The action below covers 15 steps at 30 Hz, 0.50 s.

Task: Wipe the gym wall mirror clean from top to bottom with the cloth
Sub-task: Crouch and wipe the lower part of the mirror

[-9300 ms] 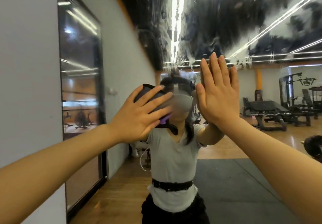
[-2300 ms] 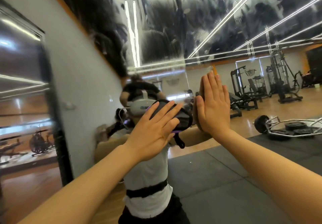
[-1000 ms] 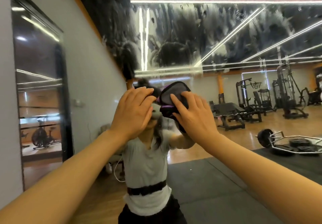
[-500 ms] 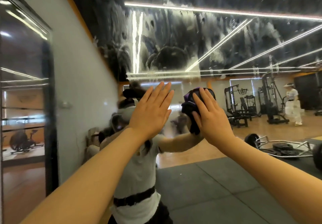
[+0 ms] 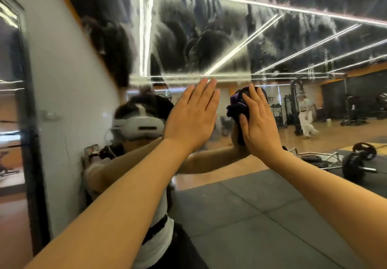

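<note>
Where the right hand [image 5: 258,126] presses it flat against the glass, the bunched dark purple-and-black cloth [image 5: 238,106] sits at about head height on the large gym wall mirror [image 5: 209,44], just below the smeared, streaky upper band. The right fingers lie straight over the cloth, pushing it rather than curling round it. The left hand [image 5: 191,118] is just beside it, palm flat on the mirror, fingers straight and together, holding nothing. The reflection shows the person in a white headset [image 5: 139,127] and a pale T-shirt [image 5: 155,245]. Further out in the reflection lie a barbell with black plates [image 5: 356,162] on dark floor mats [image 5: 261,216].
</note>
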{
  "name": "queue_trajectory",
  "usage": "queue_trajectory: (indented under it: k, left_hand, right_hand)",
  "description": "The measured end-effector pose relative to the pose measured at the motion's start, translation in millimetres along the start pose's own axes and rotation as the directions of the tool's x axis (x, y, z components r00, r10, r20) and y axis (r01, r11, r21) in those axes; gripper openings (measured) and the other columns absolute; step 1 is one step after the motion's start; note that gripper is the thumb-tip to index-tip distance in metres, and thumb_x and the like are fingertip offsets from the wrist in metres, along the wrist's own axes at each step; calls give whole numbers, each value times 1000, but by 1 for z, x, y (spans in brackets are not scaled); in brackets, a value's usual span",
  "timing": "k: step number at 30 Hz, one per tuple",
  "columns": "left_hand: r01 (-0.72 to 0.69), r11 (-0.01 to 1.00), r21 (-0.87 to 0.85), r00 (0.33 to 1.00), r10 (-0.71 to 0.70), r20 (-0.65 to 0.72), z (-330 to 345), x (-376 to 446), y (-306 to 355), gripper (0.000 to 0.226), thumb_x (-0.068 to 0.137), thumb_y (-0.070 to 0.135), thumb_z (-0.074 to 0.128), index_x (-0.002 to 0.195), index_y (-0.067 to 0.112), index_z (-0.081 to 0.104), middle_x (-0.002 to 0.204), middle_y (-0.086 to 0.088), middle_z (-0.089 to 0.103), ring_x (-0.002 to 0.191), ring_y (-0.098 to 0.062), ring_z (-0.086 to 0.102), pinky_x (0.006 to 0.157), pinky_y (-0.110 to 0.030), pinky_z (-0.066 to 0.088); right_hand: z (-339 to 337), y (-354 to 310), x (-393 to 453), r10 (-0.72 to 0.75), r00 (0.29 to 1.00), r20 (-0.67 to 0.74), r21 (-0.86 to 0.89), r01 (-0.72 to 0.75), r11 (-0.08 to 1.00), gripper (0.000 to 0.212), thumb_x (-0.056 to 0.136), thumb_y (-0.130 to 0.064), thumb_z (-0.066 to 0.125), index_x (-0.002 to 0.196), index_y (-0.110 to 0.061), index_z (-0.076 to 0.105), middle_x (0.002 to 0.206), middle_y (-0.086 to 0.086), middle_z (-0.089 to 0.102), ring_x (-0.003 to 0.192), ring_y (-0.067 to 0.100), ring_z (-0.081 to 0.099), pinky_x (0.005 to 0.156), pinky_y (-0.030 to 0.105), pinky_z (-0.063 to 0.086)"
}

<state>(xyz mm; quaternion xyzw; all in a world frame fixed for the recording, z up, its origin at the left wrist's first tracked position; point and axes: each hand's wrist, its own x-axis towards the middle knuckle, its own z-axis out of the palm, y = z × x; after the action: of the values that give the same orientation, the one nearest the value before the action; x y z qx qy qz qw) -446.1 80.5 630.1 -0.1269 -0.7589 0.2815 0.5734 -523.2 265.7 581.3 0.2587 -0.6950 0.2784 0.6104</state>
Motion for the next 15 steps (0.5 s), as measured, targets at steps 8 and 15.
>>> queue_trajectory:
  k: [8,15]
  left_hand:
    - [-4,999,-34,999,3,-37,2,-1,0,61,107,37,18,158,6,6,166,-15,0,154,-30,-1,121,-42,-6]
    - [-10,998,65,998,14,-58,6,2,1,58,106,34,16,157,5,18,165,-15,13,153,-31,10,124,-43,3]
  right_hand:
    - [-4,-1,1,14,999,45,-51,-12,999,54,103,-30,38,152,-8,36,165,8,21,153,22,9,123,35,11]
    - [-11,15,5,-103,993,60,-68,107,992,55,103,-35,35,149,-7,41,163,12,25,152,30,17,120,37,15]
